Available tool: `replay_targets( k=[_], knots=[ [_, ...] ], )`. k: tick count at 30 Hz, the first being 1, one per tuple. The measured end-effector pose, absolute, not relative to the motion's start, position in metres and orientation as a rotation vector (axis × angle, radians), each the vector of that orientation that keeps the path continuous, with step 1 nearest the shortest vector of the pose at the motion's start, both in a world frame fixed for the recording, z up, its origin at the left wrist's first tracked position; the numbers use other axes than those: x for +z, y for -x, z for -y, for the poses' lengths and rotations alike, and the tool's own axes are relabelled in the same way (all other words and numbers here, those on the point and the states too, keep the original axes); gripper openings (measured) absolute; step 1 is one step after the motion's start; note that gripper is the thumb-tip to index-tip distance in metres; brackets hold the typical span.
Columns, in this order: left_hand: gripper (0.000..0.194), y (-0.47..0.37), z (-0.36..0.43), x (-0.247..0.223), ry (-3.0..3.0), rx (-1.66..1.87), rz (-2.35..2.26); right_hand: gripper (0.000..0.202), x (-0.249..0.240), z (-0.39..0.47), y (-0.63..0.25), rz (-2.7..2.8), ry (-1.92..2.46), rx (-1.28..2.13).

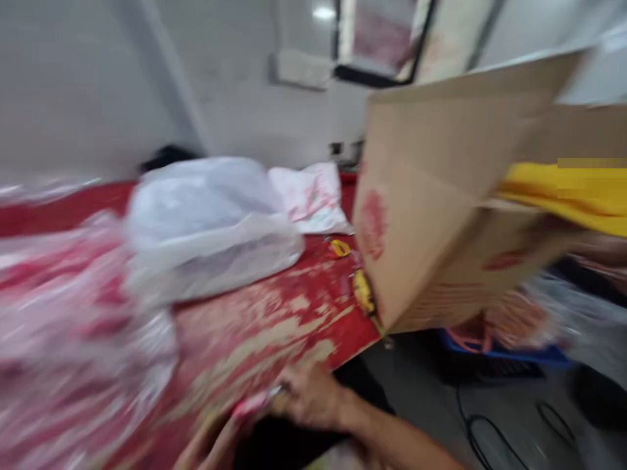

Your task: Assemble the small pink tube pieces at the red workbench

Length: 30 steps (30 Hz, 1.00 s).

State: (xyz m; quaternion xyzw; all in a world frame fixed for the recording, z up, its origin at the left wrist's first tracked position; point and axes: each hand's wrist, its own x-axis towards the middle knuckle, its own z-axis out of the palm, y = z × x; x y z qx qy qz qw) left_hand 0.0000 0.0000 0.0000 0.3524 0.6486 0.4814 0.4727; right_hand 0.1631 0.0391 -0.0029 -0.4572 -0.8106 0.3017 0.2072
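Motion blur smeared everything. At six o'clock, the right hand [313, 398] closed its fingers on a thin pink packet [249, 406] at the red counter [274, 326] edge; the left hand [206, 447] sat alongside, grip unclear. Packet seemed light, floppy, slick, best pinched by an edge.

This looks like a small packing room or workshop, though heavy blur hides much. A worn red bench [274, 326] with paint scraped off carries heaps of clear plastic bags [210, 228] holding goods, and a big printed cardboard carton [431, 215] stands at its edge. Beyond are bare pale walls, with cables [494, 431] on a grey floor.
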Motion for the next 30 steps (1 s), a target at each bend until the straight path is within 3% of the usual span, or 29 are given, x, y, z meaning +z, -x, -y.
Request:
replay_targets(
  k=[3, 10, 14, 18, 24, 30],
  knots=[
    [0.041, 0.014, 0.026, -0.015, -0.668, 1.292, -1.428, 0.026, -0.012, -0.039, -0.162, 2.234, 1.242, 1.012],
    [0.026, 0.015, 0.025, -0.028, -0.477, 1.496, -1.249, 0.025, -0.024, -0.056, -0.160, 2.199, 1.017, 1.252],
    [0.020, 0.018, 0.026, -0.033, -0.523, 1.470, -1.280, 0.041, -0.031, -0.063, -0.155, 2.195, 1.043, 1.291],
    [0.033, 0.027, 0.025, -0.035, -0.506, 1.379, -1.257, 0.031, -0.035, -0.068, -0.151, 2.183, 1.022, 1.360],
    [0.024, 0.031, 0.023, -0.038, -0.603, 1.358, -1.373, 0.014, -0.041, -0.069, -0.151, 2.247, 0.898, 1.258],
    [0.027, 0.030, 0.023, -0.045, -0.456, 1.378, -1.345, 0.020, -0.044, -0.075, -0.151, 2.166, 0.728, 1.132]
  ],
)
